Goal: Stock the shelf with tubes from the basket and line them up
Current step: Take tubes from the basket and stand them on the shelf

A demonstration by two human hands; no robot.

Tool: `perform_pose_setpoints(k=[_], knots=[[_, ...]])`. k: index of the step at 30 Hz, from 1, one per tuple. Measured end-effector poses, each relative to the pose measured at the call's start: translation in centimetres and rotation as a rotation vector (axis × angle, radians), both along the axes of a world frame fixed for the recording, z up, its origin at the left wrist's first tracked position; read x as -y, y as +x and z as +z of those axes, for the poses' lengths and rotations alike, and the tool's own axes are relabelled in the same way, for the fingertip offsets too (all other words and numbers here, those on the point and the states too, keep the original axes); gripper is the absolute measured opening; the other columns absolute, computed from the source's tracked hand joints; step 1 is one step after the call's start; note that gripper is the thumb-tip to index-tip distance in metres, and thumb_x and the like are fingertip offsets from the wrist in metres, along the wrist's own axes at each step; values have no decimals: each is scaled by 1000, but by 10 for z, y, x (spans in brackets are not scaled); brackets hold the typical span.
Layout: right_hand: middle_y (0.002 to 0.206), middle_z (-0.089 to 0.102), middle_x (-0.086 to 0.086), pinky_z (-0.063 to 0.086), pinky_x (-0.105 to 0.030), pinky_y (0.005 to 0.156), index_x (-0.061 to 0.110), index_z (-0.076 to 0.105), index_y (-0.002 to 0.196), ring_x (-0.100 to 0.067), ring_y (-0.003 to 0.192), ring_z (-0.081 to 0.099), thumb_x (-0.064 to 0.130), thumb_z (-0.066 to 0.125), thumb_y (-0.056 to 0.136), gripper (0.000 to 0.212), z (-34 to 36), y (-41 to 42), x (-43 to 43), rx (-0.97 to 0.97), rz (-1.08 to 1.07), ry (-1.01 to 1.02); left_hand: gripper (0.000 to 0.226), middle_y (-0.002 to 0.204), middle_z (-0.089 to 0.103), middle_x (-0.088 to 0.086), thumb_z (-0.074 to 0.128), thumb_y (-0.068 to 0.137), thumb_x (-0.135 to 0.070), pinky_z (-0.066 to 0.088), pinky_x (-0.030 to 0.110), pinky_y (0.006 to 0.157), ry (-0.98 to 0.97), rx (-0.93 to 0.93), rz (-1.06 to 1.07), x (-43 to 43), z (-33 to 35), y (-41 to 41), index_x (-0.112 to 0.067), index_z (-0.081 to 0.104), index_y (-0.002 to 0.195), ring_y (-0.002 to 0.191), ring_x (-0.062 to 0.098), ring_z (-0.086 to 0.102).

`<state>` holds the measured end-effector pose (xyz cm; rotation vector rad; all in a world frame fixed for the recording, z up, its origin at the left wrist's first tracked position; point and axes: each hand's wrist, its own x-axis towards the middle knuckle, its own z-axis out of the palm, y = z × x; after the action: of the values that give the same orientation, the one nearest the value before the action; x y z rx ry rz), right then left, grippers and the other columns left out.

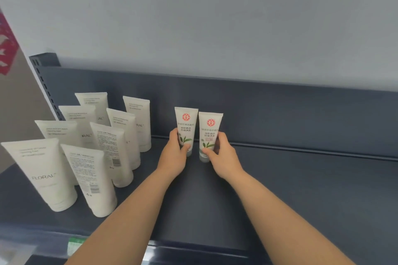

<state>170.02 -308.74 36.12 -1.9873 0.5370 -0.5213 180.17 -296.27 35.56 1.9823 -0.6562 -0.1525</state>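
Note:
Two small white tubes with a red seal and green leaf print stand upright, cap down, side by side near the back of the dark shelf (280,178). My left hand (175,153) grips the left tube (185,122) around its lower half. My right hand (223,153) grips the right tube (210,128) the same way. The two tubes stand a small gap apart. The basket is not in view.
Several larger white FLORAL tubes (46,175) stand in two rows on the shelf's left part, the nearest close to the front edge. A dark back panel (301,109) rises behind the shelf. A price rail (75,245) runs along the front edge.

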Motion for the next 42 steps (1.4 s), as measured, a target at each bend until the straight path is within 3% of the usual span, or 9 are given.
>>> perform_pose_setpoints(k=[3,8,13,16,22,26,29,33,42], knots=[[122,63,11,47,-22,85,29,43,128,-8,109,61,18,65,92,44,-1,8,2,1,-19,17,53,145,47,0,51,99,-12,40,26,94,-16,-5,11,5,-1,3,-21,27,144,128,18,48],[122,61,7,42,-20,89,21,47,128,-9,110,58,14,68,89,45,-8,9,5,-118,6,41,56,137,51,0,58,95,-14,40,25,90,-22,-73,21,7,-4,7,-18,30,142,108,7,49],[124,58,-1,43,-21,92,14,46,132,-14,113,57,4,63,86,50,-8,-2,7,-149,-37,57,76,129,51,0,71,85,-13,45,30,96,-42,-165,60,-2,-5,4,-18,26,145,120,17,53],[127,54,1,43,-22,86,16,44,135,-14,114,54,6,61,88,51,-3,-13,9,-178,-44,31,80,144,42,6,70,85,-14,43,34,103,24,-156,88,-11,0,-6,-20,22,148,129,21,46],[130,55,-2,42,-24,87,15,54,128,-17,110,56,21,53,94,34,0,-36,2,-255,26,-235,70,153,26,8,59,92,-27,35,36,109,313,127,92,-40,10,-46,-18,21,150,135,24,38],[142,45,-4,44,-36,100,15,45,140,-23,125,47,38,48,97,49,5,-47,-16,-407,205,-518,71,158,24,4,52,94,-43,33,45,112,598,213,31,-58,12,-68,-23,18,153,142,25,29],[153,34,-5,38,-43,109,14,33,149,-28,138,35,50,46,97,65,11,-57,-30,-532,323,-620,70,159,22,3,44,96,-51,29,46,114,749,218,-28,-68,14,-84,-28,13,155,145,24,24],[160,23,-6,31,-46,114,13,24,153,-29,145,25,57,42,96,74,17,-76,-45,-594,377,-643,66,160,22,2,39,98,-52,29,44,115,790,283,-54,-83,20,-105,-29,15,154,145,23,25],[161,21,-9,24,-37,118,9,21,154,-27,147,22,52,45,98,75,31,-111,-122,-464,373,-646,63,159,26,-3,35,97,-55,21,50,117,725,370,-28,-161,13,-148,-31,20,153,145,19,24]])
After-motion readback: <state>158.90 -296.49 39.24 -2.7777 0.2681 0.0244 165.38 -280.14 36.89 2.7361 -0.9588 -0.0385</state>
